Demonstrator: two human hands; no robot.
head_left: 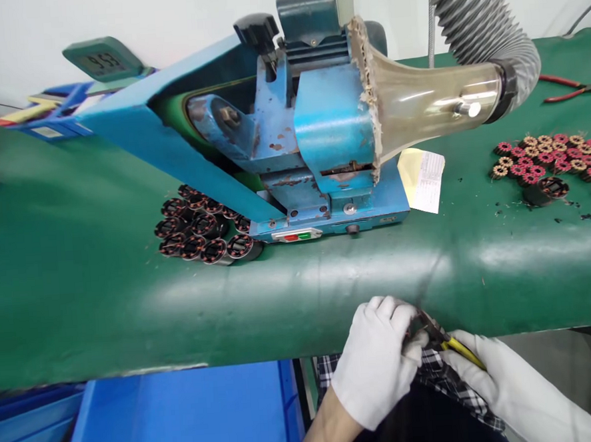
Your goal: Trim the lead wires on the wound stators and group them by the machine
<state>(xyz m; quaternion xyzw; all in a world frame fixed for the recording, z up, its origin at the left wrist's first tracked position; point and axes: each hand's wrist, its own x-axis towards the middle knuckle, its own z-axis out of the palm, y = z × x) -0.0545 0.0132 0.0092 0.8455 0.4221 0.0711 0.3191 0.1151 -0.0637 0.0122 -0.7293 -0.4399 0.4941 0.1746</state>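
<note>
Green matting covers the bench, and a blue machine sits on it with a hose at its mouth, likely to draw off dust. Dark wound rotors are stacked by its base; pink ones lie to the right, near red pliers. Below the bench edge, both gloved hands work close over the lap. The left hand is closed on a small part, mostly hidden. The right hand grips a yellow-handled tool, its tip at that part.

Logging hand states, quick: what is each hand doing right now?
Left hand: closed on a small part, mostly hidden.
Right hand: closed on yellow-handled pliers.
</note>
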